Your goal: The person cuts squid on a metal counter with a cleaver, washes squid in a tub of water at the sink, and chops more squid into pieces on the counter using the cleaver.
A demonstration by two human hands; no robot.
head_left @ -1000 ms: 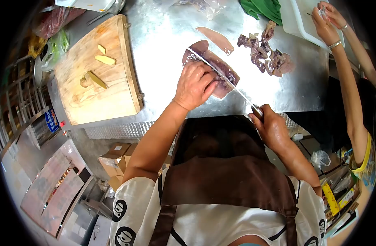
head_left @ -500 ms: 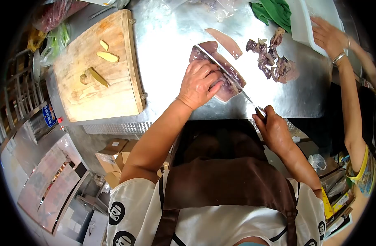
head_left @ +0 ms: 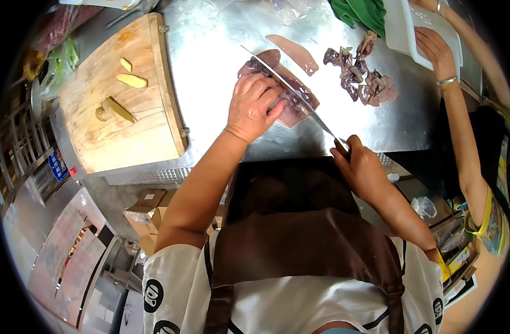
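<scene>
Meat (head_left: pixel 270 56), glossy purple, seems only part-cut, the loosely open left hand (head_left: pixel 252 106) pressing it, right hand (head_left: pixel 365 168) gripping a long steel knife (head_left: pixel 322 124), ragged dark pieces (head_left: pixel 352 73) already apart.

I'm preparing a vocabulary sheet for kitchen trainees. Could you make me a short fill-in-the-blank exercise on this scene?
The right hand holds a long ____ across the dark meat.
The cloth beside the white bin is ____.
The board under the yellow slices is made of ____.

Missing words: knife; green; wood.
</scene>
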